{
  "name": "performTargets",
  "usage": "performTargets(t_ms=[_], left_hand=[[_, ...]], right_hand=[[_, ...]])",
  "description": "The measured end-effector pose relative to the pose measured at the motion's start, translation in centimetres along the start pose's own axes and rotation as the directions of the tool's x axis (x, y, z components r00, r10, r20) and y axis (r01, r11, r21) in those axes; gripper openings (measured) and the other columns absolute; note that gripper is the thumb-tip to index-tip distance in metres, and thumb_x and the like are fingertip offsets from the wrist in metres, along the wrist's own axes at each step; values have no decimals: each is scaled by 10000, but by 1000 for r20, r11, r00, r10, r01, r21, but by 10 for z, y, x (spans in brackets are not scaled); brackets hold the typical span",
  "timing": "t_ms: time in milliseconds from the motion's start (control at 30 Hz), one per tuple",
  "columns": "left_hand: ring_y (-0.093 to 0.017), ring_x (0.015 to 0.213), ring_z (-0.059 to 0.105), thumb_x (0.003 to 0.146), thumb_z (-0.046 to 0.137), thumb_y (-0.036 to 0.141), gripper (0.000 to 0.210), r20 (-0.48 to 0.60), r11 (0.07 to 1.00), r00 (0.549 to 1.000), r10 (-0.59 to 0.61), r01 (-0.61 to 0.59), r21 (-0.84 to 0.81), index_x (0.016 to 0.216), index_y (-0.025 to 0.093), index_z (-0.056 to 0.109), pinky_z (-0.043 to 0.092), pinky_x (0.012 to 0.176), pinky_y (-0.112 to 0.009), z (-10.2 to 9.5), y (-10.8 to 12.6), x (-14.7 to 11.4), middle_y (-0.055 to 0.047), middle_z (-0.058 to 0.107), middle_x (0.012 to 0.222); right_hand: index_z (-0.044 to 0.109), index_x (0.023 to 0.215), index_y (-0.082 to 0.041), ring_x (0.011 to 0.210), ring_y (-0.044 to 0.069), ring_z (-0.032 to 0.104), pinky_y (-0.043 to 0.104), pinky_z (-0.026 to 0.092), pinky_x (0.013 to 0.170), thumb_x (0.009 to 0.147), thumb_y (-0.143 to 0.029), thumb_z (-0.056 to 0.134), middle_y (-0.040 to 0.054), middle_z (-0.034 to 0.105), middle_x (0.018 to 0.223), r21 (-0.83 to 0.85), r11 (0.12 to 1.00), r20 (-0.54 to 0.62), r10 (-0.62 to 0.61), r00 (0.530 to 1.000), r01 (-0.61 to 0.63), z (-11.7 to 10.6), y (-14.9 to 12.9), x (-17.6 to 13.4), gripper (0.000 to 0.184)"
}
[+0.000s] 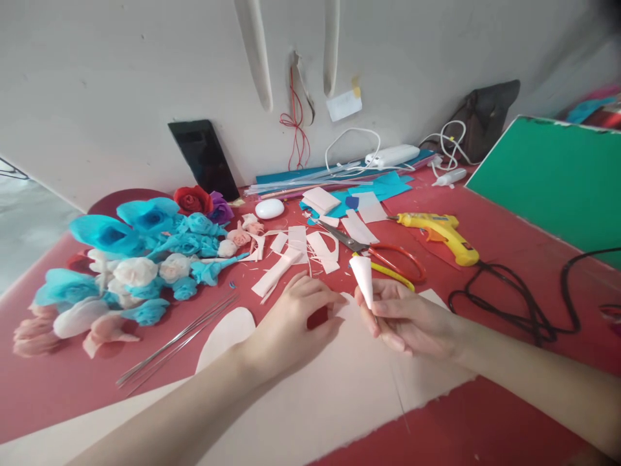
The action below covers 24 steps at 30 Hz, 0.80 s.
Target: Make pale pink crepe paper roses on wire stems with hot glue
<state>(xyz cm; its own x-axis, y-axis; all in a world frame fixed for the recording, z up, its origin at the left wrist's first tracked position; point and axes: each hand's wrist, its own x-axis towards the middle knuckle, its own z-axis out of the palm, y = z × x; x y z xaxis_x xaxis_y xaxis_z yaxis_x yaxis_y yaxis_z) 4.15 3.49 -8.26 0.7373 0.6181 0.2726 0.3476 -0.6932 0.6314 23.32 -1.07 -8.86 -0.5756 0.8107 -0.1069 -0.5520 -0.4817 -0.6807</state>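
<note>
With our right hand (412, 314), we clamp thumb and fingers at the narrow lower end of a white paper cone (363, 278) above the pale paper sheet (339, 401), seemingly to keep its wide end unobstructed; a thin wire (400, 395) extends below the grip. Our left hand (295, 317), thumb and forefinger apart, curves over the sheet and holds nothing visible. The scissors (359, 246) and yellow glue gun (444, 223) lie beyond, probably for easy reach.

Left hand (298, 320) blocks part of the pale sheet (310, 404), white cone (363, 278) masks a bit of yellow handle (394, 276), green board (553, 184) sliced off at right, that wall note (344, 106) too blurred to read
</note>
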Motion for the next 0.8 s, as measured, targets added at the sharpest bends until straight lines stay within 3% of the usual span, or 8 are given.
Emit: performTargets(t_ms=[267, 400, 633, 800], left_hand=[[-168, 763, 516, 801, 495, 56, 238, -22, 992, 991, 129, -129, 9, 804, 187, 694, 459, 799, -394, 1, -1, -2, -64, 623, 823], [-159, 754, 558, 816, 489, 63, 219, -46, 989, 988, 145, -146, -16, 796, 155, 686, 504, 743, -340, 2, 1, -3, -79, 632, 835], [-140, 743, 603, 807, 495, 62, 187, -86, 994, 993, 83, -88, -57, 815, 144, 663, 516, 650, -255, 4, 3, -7, -73, 626, 857], [-100, 710, 592, 747, 532, 20, 189, -109, 996, 994, -4, -6, -88, 817, 159, 638, 490, 643, -214, 3, 3, -5, -36, 616, 881]], right_hand=[[640, 925, -101, 539, 99, 642, 112, 477, 365, 844, -194, 541, 68, 695, 726, 32, 999, 11, -17, 1000, 16, -2, 1, 1, 158], [643, 931, -98, 568, 105, 650, 109, 482, 368, 830, -178, 546, 68, 694, 735, 46, 998, 21, -39, 999, 38, -2, 1, 0, 161], [642, 884, -107, 496, 92, 630, 103, 468, 339, 817, -202, 580, 57, 691, 705, 35, 999, 26, -26, 999, 25, -2, 1, -1, 132], [632, 739, -112, 417, 73, 590, 99, 439, 302, 780, -239, 635, 32, 682, 658, -4, 1000, -1, -3, 1000, 3, 2, -1, 0, 133]])
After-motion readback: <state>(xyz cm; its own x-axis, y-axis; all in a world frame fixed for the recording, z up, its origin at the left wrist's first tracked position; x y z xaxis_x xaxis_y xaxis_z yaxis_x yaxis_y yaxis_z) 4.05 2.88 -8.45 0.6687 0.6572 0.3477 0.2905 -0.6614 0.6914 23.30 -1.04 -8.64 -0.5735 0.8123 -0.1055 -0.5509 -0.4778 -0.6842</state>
